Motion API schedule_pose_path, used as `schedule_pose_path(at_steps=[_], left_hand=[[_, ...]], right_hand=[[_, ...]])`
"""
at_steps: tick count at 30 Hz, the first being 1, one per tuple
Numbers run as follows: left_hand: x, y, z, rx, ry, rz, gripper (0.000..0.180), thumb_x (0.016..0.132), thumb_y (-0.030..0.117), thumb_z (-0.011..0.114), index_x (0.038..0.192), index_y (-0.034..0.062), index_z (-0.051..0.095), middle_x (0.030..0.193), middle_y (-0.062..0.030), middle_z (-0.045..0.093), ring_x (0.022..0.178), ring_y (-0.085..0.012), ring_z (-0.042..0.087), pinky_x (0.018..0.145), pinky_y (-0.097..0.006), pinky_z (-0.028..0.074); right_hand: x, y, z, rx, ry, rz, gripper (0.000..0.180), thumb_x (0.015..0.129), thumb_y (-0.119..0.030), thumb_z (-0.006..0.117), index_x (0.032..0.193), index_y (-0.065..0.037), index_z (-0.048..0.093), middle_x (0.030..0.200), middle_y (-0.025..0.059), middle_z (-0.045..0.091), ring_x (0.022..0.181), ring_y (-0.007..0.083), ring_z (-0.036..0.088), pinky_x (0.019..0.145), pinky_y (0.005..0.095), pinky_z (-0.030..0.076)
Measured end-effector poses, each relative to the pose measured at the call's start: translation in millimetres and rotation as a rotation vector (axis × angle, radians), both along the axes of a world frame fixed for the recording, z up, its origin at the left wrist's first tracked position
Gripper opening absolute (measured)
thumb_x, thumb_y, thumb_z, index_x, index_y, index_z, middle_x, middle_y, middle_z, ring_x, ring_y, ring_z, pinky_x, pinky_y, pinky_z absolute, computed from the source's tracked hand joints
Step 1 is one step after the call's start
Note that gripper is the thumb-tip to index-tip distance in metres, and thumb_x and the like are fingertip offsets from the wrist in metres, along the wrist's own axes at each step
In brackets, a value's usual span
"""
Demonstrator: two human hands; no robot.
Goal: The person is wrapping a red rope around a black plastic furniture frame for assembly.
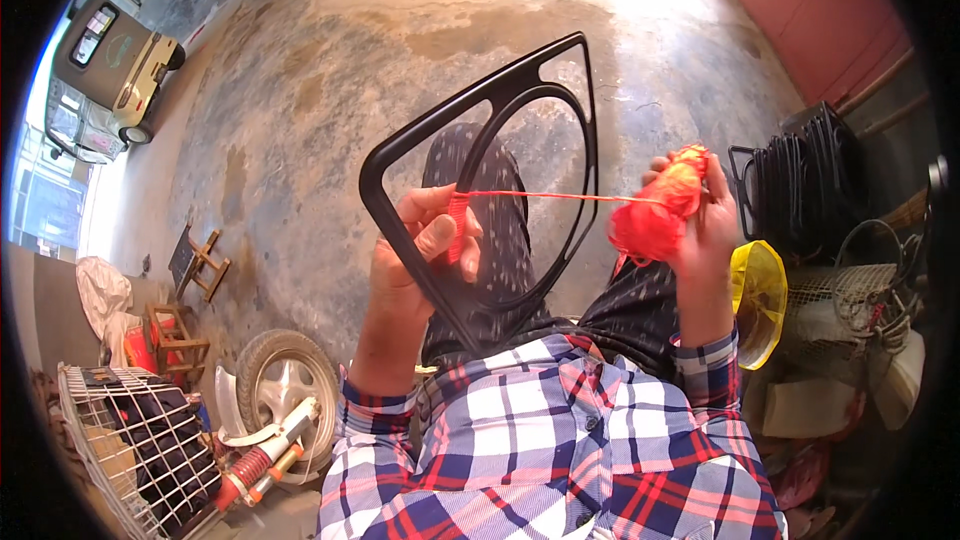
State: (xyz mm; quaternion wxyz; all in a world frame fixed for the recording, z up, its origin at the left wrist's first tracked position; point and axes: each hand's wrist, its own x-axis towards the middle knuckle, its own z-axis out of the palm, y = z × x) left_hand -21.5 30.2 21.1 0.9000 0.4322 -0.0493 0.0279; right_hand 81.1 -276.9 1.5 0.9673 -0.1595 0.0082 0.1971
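Note:
A black frame with a curved inner ring stands tilted above my lap. My left hand is closed around the ring's left side, where a band of red-orange cord wrapping covers the bar. From the top of that wrapping a taut strand runs right across the ring's opening. It leads to a fluffy bundle of red-orange cord, which my right hand grips off to the right, apart from the frame. Some of my left fingers are hidden behind the bar.
A stack of black frames stands at the right, near a yellow basket. At the lower left are a wheel, a white wire crate and small wooden stools. A three-wheeled vehicle is parked at the upper left.

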Motion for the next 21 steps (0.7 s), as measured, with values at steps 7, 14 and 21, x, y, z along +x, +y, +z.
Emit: schedule_pose_path(at_steps=[7, 14, 21], left_hand=[[0, -5, -4, -0.087, -0.001, -0.082, 0.04, 0.101, 0.03, 0.055, 0.13, 0.0029, 0.057, 0.1, -0.0164, 0.065, 0.062, -0.016, 0.058, 0.053, -0.029, 0.048], [-2, -43, 10, -0.206, 0.203, -0.092, 0.054, 0.1, 0.042, 0.054, 0.132, -0.0015, 0.053, 0.121, -0.0163, 0.066, 0.106, -0.0232, 0.067, 0.092, -0.04, 0.055], [-3, -36, 4, -0.302, 0.088, -0.156, 0.049, 0.099, 0.031, 0.055, 0.131, -0.0058, 0.053, 0.127, -0.0184, 0.063, 0.113, -0.0298, 0.065, 0.101, -0.046, 0.051]], right_hand=[[-41, 54, 38, -0.21, -0.333, 0.375, 0.06, 0.085, -0.001, 0.063, 0.142, 0.005, 0.042, 0.131, 0.0225, 0.06, 0.122, 0.03, 0.058, 0.108, 0.0442, 0.042], [-41, 89, 79, -1.125, -0.741, 0.061, 0.044, 0.087, -0.02, 0.078, 0.119, 0.001, 0.055, 0.089, 0.0104, 0.073, 0.08, 0.0142, 0.069, 0.075, 0.029, 0.054], [-26, 85, 39, -0.471, -0.406, 0.257, 0.019, 0.093, -0.019, 0.066, 0.097, -0.001, 0.063, 0.085, 0.0072, 0.069, 0.077, 0.0121, 0.066, 0.072, 0.0238, 0.051]])
